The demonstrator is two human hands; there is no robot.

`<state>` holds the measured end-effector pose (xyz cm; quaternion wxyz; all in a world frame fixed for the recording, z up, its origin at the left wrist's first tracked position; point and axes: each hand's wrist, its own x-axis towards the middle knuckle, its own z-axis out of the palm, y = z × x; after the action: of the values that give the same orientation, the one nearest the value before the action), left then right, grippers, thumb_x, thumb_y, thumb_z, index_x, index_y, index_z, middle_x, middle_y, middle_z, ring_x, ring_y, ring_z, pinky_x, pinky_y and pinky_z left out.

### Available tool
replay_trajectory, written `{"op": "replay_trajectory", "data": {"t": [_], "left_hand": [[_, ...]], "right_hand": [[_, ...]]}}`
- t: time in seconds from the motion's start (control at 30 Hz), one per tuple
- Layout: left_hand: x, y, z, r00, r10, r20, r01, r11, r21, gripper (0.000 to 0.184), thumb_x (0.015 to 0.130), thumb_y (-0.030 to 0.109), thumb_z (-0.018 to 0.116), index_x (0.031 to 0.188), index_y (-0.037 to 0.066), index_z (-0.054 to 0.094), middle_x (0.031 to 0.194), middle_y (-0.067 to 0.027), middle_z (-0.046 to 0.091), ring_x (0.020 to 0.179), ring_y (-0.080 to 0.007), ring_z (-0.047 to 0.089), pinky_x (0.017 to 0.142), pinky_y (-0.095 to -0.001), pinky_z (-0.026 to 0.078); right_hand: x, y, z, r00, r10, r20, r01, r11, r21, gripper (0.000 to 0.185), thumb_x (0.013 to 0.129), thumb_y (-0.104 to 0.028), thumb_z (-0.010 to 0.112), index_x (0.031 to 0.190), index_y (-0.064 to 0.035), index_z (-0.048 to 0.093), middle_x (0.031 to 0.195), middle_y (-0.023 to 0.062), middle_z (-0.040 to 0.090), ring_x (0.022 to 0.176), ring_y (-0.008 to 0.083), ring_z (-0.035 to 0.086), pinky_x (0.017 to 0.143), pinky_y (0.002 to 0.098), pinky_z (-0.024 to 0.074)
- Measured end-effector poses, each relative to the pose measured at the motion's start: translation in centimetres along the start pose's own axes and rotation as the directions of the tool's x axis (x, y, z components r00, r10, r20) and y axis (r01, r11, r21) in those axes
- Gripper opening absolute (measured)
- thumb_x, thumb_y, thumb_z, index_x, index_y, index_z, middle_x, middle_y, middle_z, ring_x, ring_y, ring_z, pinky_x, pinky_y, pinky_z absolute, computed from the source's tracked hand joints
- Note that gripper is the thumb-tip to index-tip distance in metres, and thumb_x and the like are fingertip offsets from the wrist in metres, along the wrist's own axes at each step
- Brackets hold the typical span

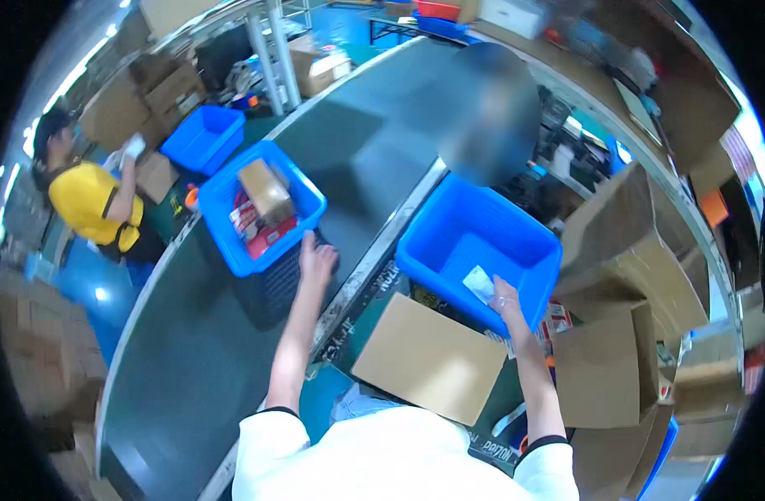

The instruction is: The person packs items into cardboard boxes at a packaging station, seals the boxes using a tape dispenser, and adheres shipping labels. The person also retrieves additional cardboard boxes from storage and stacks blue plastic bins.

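Observation:
My left hand [317,260] is over the conveyor belt, beside the near corner of a blue basket [304,177]. Its fingers are partly stretched out with nothing seen in them; whether they touch the rim I cannot tell. Inside that basket lie a brown carton [266,192] and red-and-white packages [270,240]. With my right hand [505,298] I grip a small white packet [479,285] above the near side of a second blue basket [516,219]. Its ribbed bottom shows, with the packet in front of part of it. A closed cardboard box [428,357] lies directly before me.
The green conveyor belt [182,380] curves from lower left to the top. A person in a yellow top [90,200] stands across it, near another blue basket [205,138]. Open cardboard boxes [604,367] crowd my right side. A metal rail [374,250] edges the belt.

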<state>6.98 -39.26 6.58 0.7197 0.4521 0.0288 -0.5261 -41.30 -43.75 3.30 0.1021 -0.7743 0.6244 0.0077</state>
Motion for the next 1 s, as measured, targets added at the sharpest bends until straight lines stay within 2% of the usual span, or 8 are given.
{"op": "replay_trajectory", "data": {"t": [0.13, 0.17, 0.23, 0.3, 0.4, 0.47, 0.63, 1.0], "left_hand": [[9.2, 3.6, -1.8, 0.993, 0.077, -0.086, -0.076, 0.997, 0.011, 0.046, 0.084, 0.056, 0.053, 0.111, 0.019, 0.058, 0.095, 0.0008, 0.064, 0.101, -0.0207, 0.054, 0.094, -0.0443, 0.038], [10.6, 3.2, -3.1, 0.998, 0.051, 0.024, -0.049, 0.996, -0.074, 0.053, 0.082, 0.057, 0.056, 0.117, 0.016, 0.056, 0.108, -0.0042, 0.059, 0.106, -0.0206, 0.053, 0.097, -0.045, 0.038], [5.1, 2.6, 0.3, 0.97, -0.161, -0.18, 0.134, 0.979, -0.152, 0.08, 0.078, 0.047, 0.069, 0.135, 0.003, 0.035, 0.133, -0.0178, 0.036, 0.109, -0.0265, 0.052, 0.097, -0.0438, 0.043], [-3.9, 0.3, 4.3, 0.944, -0.12, 0.307, 0.085, 0.988, 0.126, 0.077, 0.085, 0.036, 0.065, 0.141, 0.0, 0.027, 0.124, -0.0153, 0.049, 0.112, -0.027, 0.051, 0.093, -0.0417, 0.045], [-13.8, -1.9, 10.8, 0.775, -0.315, 0.548, -0.074, 0.816, 0.574, 0.054, 0.093, 0.032, 0.051, 0.139, 0.006, 0.038, 0.134, -0.0131, 0.048, 0.121, -0.025, 0.047, 0.096, -0.0404, 0.04], [-16.9, -2.4, 13.9, 0.689, -0.219, 0.691, -0.327, 0.757, 0.566, 0.054, 0.084, 0.012, 0.068, 0.131, -0.003, 0.045, 0.119, -0.0126, 0.058, 0.105, -0.0165, 0.056, 0.085, -0.0294, 0.046], [-19.4, -1.1, 16.6, 0.606, -0.319, 0.728, -0.445, 0.623, 0.643, 0.026, 0.084, 0.009, 0.067, 0.106, -0.004, 0.063, 0.089, -0.0079, 0.068, 0.08, -0.0117, 0.063, 0.073, -0.0259, 0.049], [-24.1, -0.9, 13.8, 0.486, -0.438, 0.756, -0.247, 0.762, 0.599, 0.017, 0.09, 0.015, 0.061, 0.095, -0.001, 0.066, 0.081, -0.0046, 0.066, 0.068, -0.0065, 0.061, 0.058, -0.0204, 0.046]], "right_hand": [[-0.7, -1.8, -2.6, 0.969, 0.162, 0.188, -0.172, 0.984, 0.042, 0.054, 0.069, -0.014, 0.069, 0.12, -0.0079, 0.052, 0.104, 0.0193, 0.064, 0.099, 0.0362, 0.061, 0.087, 0.0436, 0.0483], [-1.1, -2.1, -3.4, 0.984, 0.159, 0.078, -0.169, 0.972, 0.16, 0.05, 0.07, -0.015, 0.069, 0.118, -0.008, 0.053, 0.103, 0.0194, 0.064, 0.098, 0.0357, 0.061, 0.086, 0.0432, 0.0487], [-1.8, -3.3, -4.4, 0.972, 0.182, -0.149, -0.114, 0.918, 0.381, 0.043, 0.072, -0.016, 0.068, 0.112, -0.0081, 0.056, 0.102, 0.0195, 0.064, 0.097, 0.0348, 0.062, 0.083, 0.0424, 0.0494], [-2.3, -7.0, -7.6, 0.927, 0.311, -0.209, -0.12, 0.776, 0.62, 0.036, 0.073, -0.016, 0.069, 0.106, -0.0065, 0.058, 0.098, 0.0164, 0.065, 0.091, 0.0288, 0.065, 0.078, 0.0378, 0.0499], [-5.7, -13.5, -11.7, 0.94, 0.16, -0.302, 0.227, 0.368, 0.902, 0.045, 0.072, -0.019, 0.077, 0.105, 0.0023, 0.054, 0.096, 0.0152, 0.062, 0.088, 0.0228, 0.059, 0.079, 0.0333, 0.0463], [-8.8, -16.8, -14.2, 0.97, 0.022, -0.242, 0.216, 0.371, 0.903, 0.049, 0.071, -0.021, 0.077, 0.108, 0.0009, 0.054, 0.095, 0.0153, 0.062, 0.087, 0.0222, 0.059, 0.08, 0.0335, 0.0461], [-13.2, -18.6, -16.9, 0.949, 0.062, -0.31, 0.226, 0.553, 0.802, 0.057, 0.072, -0.026, 0.075, 0.118, -0.0017, 0.052, 0.102, 0.0154, 0.062, 0.089, 0.0273, 0.062, 0.08, 0.0368, 0.0482], [-15.4, -19.3, -20.0, 0.643, -0.161, -0.749, 0.53, 0.799, 0.283, 0.016, 0.078, -0.015, 0.069, 0.093, -0.0093, 0.07, 0.077, 0.0069, 0.062, 0.062, 0.0231, 0.059, 0.054, 0.0326, 0.0482]]}}
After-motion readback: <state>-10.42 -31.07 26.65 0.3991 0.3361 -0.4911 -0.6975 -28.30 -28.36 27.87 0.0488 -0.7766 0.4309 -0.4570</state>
